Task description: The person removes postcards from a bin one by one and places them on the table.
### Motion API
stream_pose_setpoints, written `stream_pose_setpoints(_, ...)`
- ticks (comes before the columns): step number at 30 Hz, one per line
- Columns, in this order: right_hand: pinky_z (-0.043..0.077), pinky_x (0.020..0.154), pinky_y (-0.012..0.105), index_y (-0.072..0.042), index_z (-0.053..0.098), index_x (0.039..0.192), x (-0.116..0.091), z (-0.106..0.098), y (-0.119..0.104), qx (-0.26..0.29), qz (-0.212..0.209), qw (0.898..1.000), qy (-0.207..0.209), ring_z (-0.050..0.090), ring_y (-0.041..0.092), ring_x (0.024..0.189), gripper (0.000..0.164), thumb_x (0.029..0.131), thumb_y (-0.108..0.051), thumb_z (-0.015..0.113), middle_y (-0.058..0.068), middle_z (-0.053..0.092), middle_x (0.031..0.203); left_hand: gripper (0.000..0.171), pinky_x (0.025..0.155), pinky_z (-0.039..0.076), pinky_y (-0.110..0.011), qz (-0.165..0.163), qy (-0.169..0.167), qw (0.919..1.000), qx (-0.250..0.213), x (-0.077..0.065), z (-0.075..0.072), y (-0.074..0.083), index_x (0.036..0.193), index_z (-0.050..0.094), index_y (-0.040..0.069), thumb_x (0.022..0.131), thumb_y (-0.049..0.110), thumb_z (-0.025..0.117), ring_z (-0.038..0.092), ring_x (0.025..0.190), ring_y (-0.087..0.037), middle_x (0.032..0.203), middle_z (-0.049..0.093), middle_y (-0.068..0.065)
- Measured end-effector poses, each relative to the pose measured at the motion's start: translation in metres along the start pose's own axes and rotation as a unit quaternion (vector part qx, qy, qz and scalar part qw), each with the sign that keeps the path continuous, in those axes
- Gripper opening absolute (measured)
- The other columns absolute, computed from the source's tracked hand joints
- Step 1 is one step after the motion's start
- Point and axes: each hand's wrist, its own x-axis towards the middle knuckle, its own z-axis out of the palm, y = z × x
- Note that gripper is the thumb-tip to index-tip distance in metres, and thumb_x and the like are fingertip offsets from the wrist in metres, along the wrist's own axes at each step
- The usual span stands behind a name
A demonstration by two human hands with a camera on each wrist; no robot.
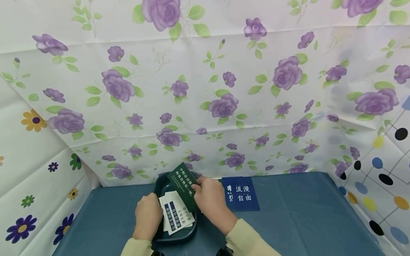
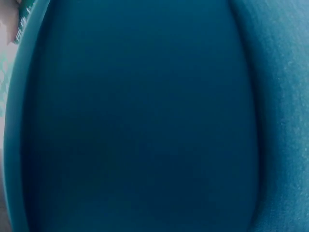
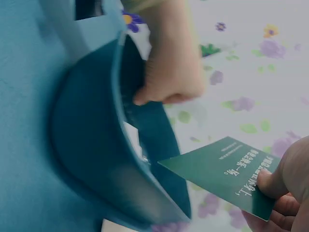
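Note:
A dark teal plastic tray [image 1: 179, 239] with raised sides stands on the table. Its left rim is gripped by my left hand [image 1: 148, 217], fingers curled over the edge in the right wrist view. My right hand [image 1: 213, 201] pinches a green card [image 1: 183, 183] with white writing between thumb and fingers, above the tray's right side. Inside the tray lie several white cards [image 1: 176, 213] with dark print, overlapping. The tray's smooth wall [image 2: 145, 116] fills most of the left wrist view, where the left hand does not show.
A dark blue card [image 1: 241, 193] with white characters lies on the table [image 1: 288, 213] right of the tray, partly overlapping another. Behind the table hangs a purple-flowered cloth [image 1: 192, 106]; patterned cloths also hang at both sides.

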Motion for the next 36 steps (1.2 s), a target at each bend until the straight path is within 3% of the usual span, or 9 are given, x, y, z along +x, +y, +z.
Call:
stream_pose_setpoints(6, 0.033, 0.040, 0.023, -0.020, 0.071, 0.089, 0.006, -0.026, 0.020, -0.016, 0.019, 0.998, 0.057, 0.038, -0.003, 0.043, 0.017, 0.084, -0.035, 0.067, -0.011, 0.060, 0.067, 0.004, 0.049, 0.046, -0.044, -0.005, -0.004, 1.0000, 0.006, 0.001, 0.000, 0.001, 0.080, 0.061, -0.003, 0.077, 0.000, 0.061, 0.060, 0.063, -0.032, 0.071, 0.059, -0.018)
stream_pose_setpoints(9, 0.031, 0.038, 0.025, -0.021, 0.071, 0.091, 0.008, -0.036, 0.032, -0.025, 0.032, 0.997, 0.071, 0.037, -0.002, 0.041, 0.019, 0.083, -0.038, 0.067, -0.012, 0.059, 0.066, 0.004, 0.049, 0.046, -0.044, -0.002, -0.005, 1.0000, 0.008, 0.001, 0.000, 0.001, 0.080, 0.062, -0.003, 0.077, 0.000, 0.061, 0.060, 0.063, -0.031, 0.071, 0.059, -0.018)
stream_pose_setpoints(19, 0.041, 0.053, 0.031, -0.018, 0.067, 0.086, 0.011, -0.063, 0.074, 0.041, 0.123, 0.989, 0.071, 0.047, 0.009, 0.050, 0.016, 0.079, -0.031, 0.073, -0.008, 0.054, 0.069, 0.004, 0.049, 0.046, -0.045, 0.004, 0.008, 0.9999, 0.006, 0.001, 0.002, 0.000, 0.079, 0.062, -0.003, 0.076, -0.001, 0.060, 0.060, 0.063, -0.033, 0.071, 0.059, -0.019)
stream_pose_setpoints(25, 0.044, 0.056, 0.032, -0.011, 0.068, 0.091, 0.012, -0.079, 0.095, 0.069, 0.162, 0.982, 0.069, 0.053, 0.012, 0.059, 0.021, 0.079, -0.027, 0.074, -0.001, 0.058, 0.075, 0.004, 0.049, 0.046, -0.045, 0.004, 0.014, 0.9999, 0.007, 0.002, 0.003, 0.000, 0.080, 0.062, -0.003, 0.077, 0.000, 0.060, 0.060, 0.063, -0.032, 0.071, 0.059, -0.018)
stream_pose_setpoints(28, 0.046, 0.058, 0.032, -0.007, 0.067, 0.096, 0.012, -0.087, 0.103, 0.066, 0.180, 0.979, 0.070, 0.056, 0.014, 0.066, 0.027, 0.079, -0.026, 0.073, 0.002, 0.060, 0.079, 0.004, 0.049, 0.046, -0.045, 0.005, 0.014, 0.9999, 0.006, 0.002, 0.003, 0.000, 0.079, 0.061, -0.003, 0.077, 0.000, 0.060, 0.060, 0.063, -0.032, 0.071, 0.059, -0.018)
stream_pose_setpoints(36, 0.042, 0.057, 0.033, -0.005, 0.062, 0.095, 0.009, -0.101, 0.133, 0.043, 0.207, 0.975, 0.066, 0.052, 0.019, 0.066, 0.023, 0.082, -0.022, 0.071, 0.008, 0.057, 0.083, 0.005, 0.049, 0.046, -0.044, 0.000, 0.007, 0.9999, 0.007, 0.002, 0.003, 0.000, 0.080, 0.061, -0.003, 0.076, 0.000, 0.062, 0.060, 0.062, -0.031, 0.071, 0.059, -0.017)
